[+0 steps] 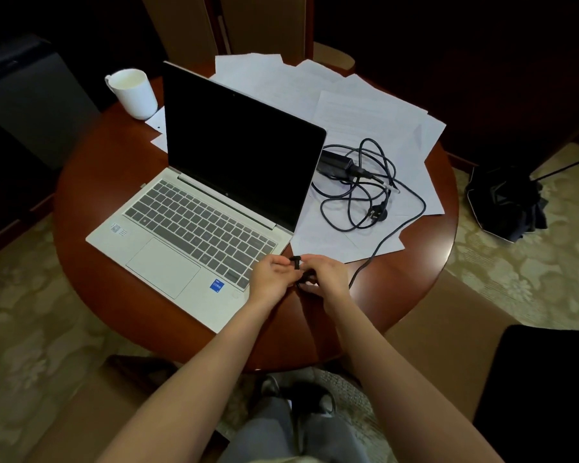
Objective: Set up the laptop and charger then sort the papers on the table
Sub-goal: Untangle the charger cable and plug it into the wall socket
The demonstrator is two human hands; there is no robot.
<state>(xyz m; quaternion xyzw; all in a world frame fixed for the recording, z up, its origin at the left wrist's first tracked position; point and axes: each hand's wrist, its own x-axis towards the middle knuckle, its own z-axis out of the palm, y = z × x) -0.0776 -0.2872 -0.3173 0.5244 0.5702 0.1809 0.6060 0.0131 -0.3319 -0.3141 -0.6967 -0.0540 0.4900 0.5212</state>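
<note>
On the laptop [198,208] in front of me I read only "core" on the blue sticker [217,285]; the white label [118,228] and the papers' [365,111] print are too small.
</note>
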